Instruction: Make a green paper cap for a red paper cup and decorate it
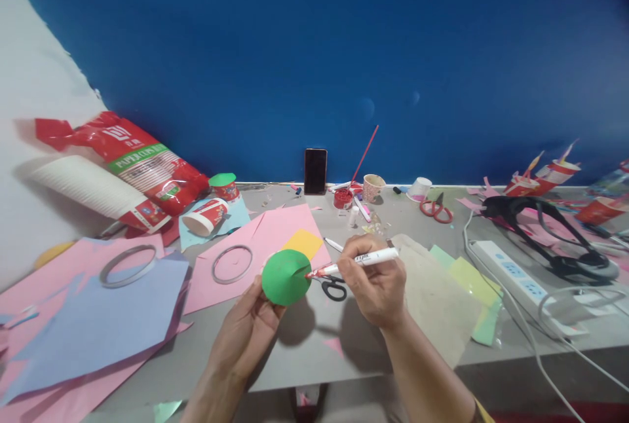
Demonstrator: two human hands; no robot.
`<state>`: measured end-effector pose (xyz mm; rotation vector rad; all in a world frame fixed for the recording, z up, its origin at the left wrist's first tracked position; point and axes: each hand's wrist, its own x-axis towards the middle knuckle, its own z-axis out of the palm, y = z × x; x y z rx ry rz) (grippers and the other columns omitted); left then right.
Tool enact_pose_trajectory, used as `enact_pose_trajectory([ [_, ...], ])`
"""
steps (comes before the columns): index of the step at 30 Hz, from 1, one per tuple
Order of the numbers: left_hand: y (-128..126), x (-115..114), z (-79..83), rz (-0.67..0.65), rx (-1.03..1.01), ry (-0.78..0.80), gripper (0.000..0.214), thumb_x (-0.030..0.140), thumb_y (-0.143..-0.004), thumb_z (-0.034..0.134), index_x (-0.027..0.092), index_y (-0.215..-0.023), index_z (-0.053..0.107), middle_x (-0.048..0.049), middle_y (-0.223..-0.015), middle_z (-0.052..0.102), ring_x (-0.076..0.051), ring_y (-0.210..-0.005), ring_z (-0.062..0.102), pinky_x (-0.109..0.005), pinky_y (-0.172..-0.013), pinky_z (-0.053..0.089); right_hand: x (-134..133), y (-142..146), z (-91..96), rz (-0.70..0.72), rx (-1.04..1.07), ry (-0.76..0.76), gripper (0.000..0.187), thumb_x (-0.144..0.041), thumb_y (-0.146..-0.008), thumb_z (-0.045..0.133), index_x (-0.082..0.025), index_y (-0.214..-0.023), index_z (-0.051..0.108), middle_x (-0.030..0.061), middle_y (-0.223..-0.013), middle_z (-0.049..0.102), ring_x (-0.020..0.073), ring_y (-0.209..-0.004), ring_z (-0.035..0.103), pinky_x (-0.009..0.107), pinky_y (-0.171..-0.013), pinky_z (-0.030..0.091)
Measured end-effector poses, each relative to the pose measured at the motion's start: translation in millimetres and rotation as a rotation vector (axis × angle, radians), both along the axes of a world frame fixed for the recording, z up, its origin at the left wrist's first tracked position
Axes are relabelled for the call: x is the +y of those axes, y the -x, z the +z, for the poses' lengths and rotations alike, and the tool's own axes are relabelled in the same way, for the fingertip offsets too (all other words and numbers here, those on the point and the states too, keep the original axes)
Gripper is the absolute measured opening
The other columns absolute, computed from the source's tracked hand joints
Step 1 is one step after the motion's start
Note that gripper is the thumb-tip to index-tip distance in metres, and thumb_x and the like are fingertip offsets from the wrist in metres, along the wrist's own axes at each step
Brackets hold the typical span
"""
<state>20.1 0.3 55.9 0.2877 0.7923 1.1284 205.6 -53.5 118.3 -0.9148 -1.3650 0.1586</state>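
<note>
My left hand is closed on a green paper cone, holding it from behind with the round face tilted toward me. My right hand grips a white marker with a red tip. The tip touches the right edge of the green cone. Black scissors lie on the grey table just under the marker.
Pink and blue paper sheets with two tape rings cover the left. A red cup pack, loose paper cups, a phone, red scissors, a power strip and cables lie around.
</note>
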Motion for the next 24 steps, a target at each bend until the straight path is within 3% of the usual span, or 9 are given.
enact_pose_trajectory([
  [7,-0.1,0.9,-2.1,0.006,0.007,0.01,0.031,0.013,-0.104,0.047,0.014,-0.119,0.074,-0.0144,-0.111,0.08,-0.021,-0.094,0.077,-0.034,-0.08,0.067,-0.4,-0.3,0.4,-0.012,0.0,-0.011,0.013,-0.013,-0.09,0.063,-0.021,-0.079,0.06,-0.0039,-0.066,0.058,0.0078,-0.05,0.048,0.021,-0.047,0.037],
  [11,-1.1,0.4,0.2,0.025,0.006,0.007,0.031,0.013,-0.104,0.047,0.015,-0.12,0.074,-0.0131,-0.108,0.081,-0.02,-0.087,0.078,-0.032,-0.074,0.067,-0.7,0.4,0.1,-0.029,-0.048,0.005,0.014,-0.013,-0.089,0.064,-0.021,-0.078,0.06,-0.0041,-0.064,0.057,0.0082,-0.049,0.047,0.021,-0.046,0.036],
  [24,0.1,-0.5,-2.2,0.018,-0.024,0.015,0.033,0.011,-0.102,0.049,0.017,-0.126,0.071,-0.012,-0.109,0.08,-0.019,-0.089,0.077,-0.032,-0.077,0.066,-1.5,0.6,-2.8,-0.004,-0.066,-0.012,0.012,-0.014,-0.09,0.064,-0.02,-0.08,0.062,-0.0021,-0.065,0.06,0.0106,-0.052,0.051,0.023,-0.047,0.038],
])
